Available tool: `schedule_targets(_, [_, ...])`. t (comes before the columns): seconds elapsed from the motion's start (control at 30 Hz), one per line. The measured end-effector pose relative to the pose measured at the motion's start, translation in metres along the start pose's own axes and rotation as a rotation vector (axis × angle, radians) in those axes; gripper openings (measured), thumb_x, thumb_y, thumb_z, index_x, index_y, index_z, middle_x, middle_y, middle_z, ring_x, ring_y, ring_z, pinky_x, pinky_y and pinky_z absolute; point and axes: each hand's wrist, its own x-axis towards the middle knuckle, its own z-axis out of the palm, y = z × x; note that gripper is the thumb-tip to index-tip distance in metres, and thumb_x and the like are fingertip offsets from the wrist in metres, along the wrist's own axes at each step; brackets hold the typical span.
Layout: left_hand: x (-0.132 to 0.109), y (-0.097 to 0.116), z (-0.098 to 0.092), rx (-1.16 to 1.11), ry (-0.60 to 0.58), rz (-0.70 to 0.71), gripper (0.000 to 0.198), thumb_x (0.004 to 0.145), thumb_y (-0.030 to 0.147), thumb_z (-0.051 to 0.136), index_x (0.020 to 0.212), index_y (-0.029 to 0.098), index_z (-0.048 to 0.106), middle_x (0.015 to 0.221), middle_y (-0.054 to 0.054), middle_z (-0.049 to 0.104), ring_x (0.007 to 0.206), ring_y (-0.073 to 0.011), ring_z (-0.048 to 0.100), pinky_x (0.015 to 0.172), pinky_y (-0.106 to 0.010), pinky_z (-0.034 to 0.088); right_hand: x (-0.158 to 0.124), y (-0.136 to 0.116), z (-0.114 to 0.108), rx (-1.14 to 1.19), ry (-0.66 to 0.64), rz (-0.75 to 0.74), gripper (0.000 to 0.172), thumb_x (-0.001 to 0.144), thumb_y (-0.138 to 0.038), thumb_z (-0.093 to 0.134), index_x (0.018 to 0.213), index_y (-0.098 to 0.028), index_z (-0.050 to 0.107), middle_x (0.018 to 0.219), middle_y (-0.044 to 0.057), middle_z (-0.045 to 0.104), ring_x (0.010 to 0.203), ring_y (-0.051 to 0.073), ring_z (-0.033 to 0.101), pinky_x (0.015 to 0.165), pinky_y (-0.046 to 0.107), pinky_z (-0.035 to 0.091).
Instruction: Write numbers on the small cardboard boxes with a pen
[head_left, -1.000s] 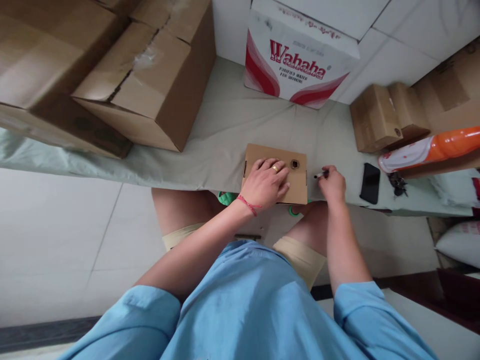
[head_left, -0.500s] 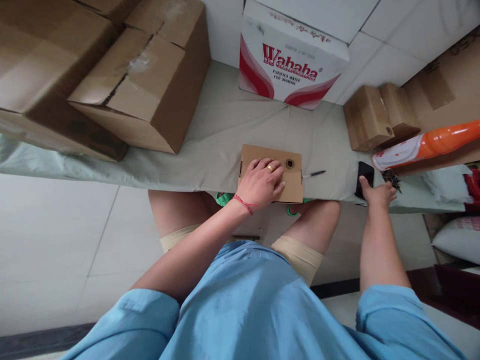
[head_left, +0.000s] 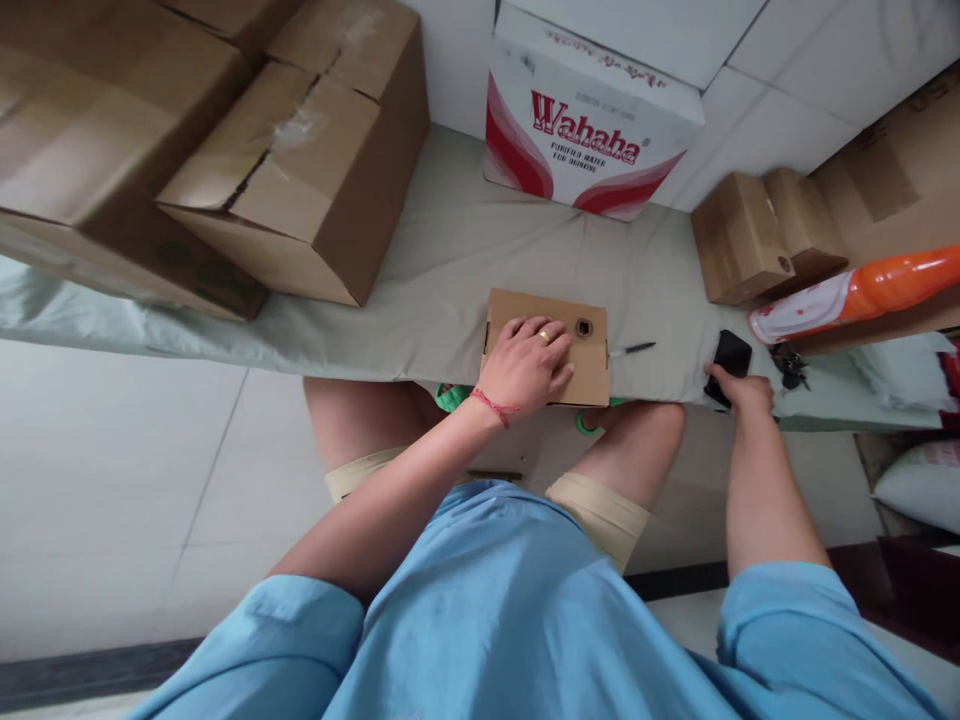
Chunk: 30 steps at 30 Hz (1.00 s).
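My left hand (head_left: 525,368) lies over a small flat cardboard box (head_left: 590,375), its fingers stretched across the lid. The box has a round hole near its far right corner and sits at the table's front edge. To the right, my right hand (head_left: 748,395) grips a black smartphone (head_left: 731,355) by its near end. The thumb is along the phone's left side, while the other fingers are mostly hidden. A pen (head_left: 634,349) rests on the cloth between the box and the phone. Just right of the phone is a bunch of keys (head_left: 790,367).
Large cardboard cartons (head_left: 292,170) stand at the left. A white and red Wahaha carton (head_left: 585,120) is against the wall. Small brown boxes (head_left: 739,240) and an orange-and-white bottle-shaped object (head_left: 862,292) occupy the right. A pale cloth (head_left: 450,250) covers the table.
My right hand has moved from beside the phone's right edge onto its near end and closed around it. The phone is now turned slightly. My left hand stays on the box.
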Motion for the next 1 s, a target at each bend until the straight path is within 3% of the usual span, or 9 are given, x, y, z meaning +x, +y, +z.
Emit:
schedule_targets(0.1, [0.000, -0.001, 0.001, -0.004, 0.010, 0.005, 0.031, 0.107, 0.035, 0.058, 0.131, 0.020, 0.073, 0.153, -0.011, 0.070, 0.145, -0.0343, 0.058, 0.124, -0.053, 0.039, -0.017, -0.001, -0.003, 0.013, -0.002, 0.099, 0.113, 0.073, -0.060, 0.092, 0.156, 0.002, 0.047, 0.155, 0.041, 0.050, 0.149, 0.048, 0.055, 0.124, 0.054, 0.047])
schedule_targets(0.2, [-0.001, -0.001, 0.003, -0.013, 0.019, 0.006, 0.031, 0.107, 0.035, 0.058, 0.131, 0.021, 0.072, 0.153, -0.011, 0.070, 0.145, -0.0343, 0.058, 0.124, -0.054, 0.039, -0.031, 0.006, -0.008, 0.100, -0.008, 0.025, 0.099, 0.071, -0.051, 0.094, 0.147, 0.000, 0.055, 0.149, 0.038, 0.058, 0.143, 0.045, 0.062, 0.119, 0.050, 0.052])
schedule_targets(0.33, [0.000, -0.002, 0.004, -0.023, 0.025, 0.010, 0.029, 0.106, 0.033, 0.058, 0.128, 0.021, 0.073, 0.151, -0.012, 0.070, 0.144, -0.0350, 0.058, 0.123, -0.055, 0.039, -0.056, 0.014, -0.012, 0.466, -0.139, -0.003, 0.072, 0.060, -0.050, 0.095, 0.115, -0.015, 0.065, 0.104, 0.015, 0.076, 0.102, 0.033, 0.075, 0.086, 0.044, 0.063])
schedule_targets(0.4, [0.000, -0.002, 0.004, -0.036, 0.026, 0.009, 0.028, 0.106, 0.029, 0.057, 0.126, 0.020, 0.074, 0.150, -0.012, 0.071, 0.144, -0.0352, 0.059, 0.124, -0.055, 0.039, -0.081, 0.011, -0.010, 0.646, -0.187, -0.049, 0.073, 0.054, -0.057, 0.095, 0.107, -0.018, 0.063, 0.089, 0.006, 0.072, 0.084, 0.025, 0.071, 0.071, 0.036, 0.059])
schedule_targets(0.47, [0.001, -0.003, 0.004, -0.059, 0.028, -0.008, 0.028, 0.104, 0.022, 0.055, 0.125, 0.018, 0.073, 0.148, -0.012, 0.072, 0.143, -0.0341, 0.060, 0.125, -0.054, 0.039, -0.116, 0.004, -0.005, 0.811, -0.188, -0.145, 0.079, 0.050, -0.061, 0.094, 0.108, -0.019, 0.061, 0.088, 0.002, 0.070, 0.077, 0.020, 0.066, 0.066, 0.031, 0.055])
schedule_targets(0.57, [0.002, -0.005, 0.005, -0.088, 0.038, -0.039, 0.033, 0.099, 0.015, 0.053, 0.126, 0.016, 0.072, 0.147, -0.014, 0.072, 0.143, -0.0323, 0.061, 0.128, -0.051, 0.039, -0.178, -0.014, 0.002, 0.962, -0.123, -0.328, 0.086, 0.056, -0.062, 0.094, 0.123, -0.020, 0.061, 0.101, 0.004, 0.072, 0.087, 0.020, 0.068, 0.076, 0.033, 0.057])
schedule_targets(0.73, [0.003, -0.005, 0.006, -0.078, 0.052, -0.036, 0.034, 0.100, 0.015, 0.053, 0.128, 0.014, 0.072, 0.146, -0.017, 0.072, 0.142, -0.0330, 0.062, 0.129, -0.052, 0.040, -0.258, -0.051, 0.006, 0.809, -0.006, -0.606, 0.089, 0.067, -0.063, 0.091, 0.138, -0.020, 0.060, 0.122, 0.011, 0.072, 0.107, 0.028, 0.070, 0.101, 0.048, 0.058])
schedule_targets(0.87, [0.003, -0.005, 0.006, -0.087, 0.058, -0.029, 0.036, 0.099, 0.015, 0.055, 0.131, 0.013, 0.071, 0.145, -0.017, 0.072, 0.142, -0.0331, 0.062, 0.129, -0.052, 0.040, -0.286, -0.074, 0.011, 0.743, 0.056, -0.708, 0.087, 0.070, -0.061, 0.087, 0.140, -0.018, 0.059, 0.131, 0.017, 0.070, 0.120, 0.034, 0.068, 0.110, 0.057, 0.055])
schedule_targets(1.0, [0.003, -0.005, 0.007, -0.102, 0.073, -0.026, 0.036, 0.100, 0.015, 0.053, 0.131, 0.013, 0.071, 0.143, -0.016, 0.074, 0.140, -0.0317, 0.063, 0.129, -0.050, 0.040, -0.295, -0.084, 0.017, 0.729, 0.073, -0.732, 0.082, 0.075, -0.058, 0.084, 0.140, -0.016, 0.058, 0.131, 0.019, 0.070, 0.120, 0.035, 0.069, 0.108, 0.057, 0.056])
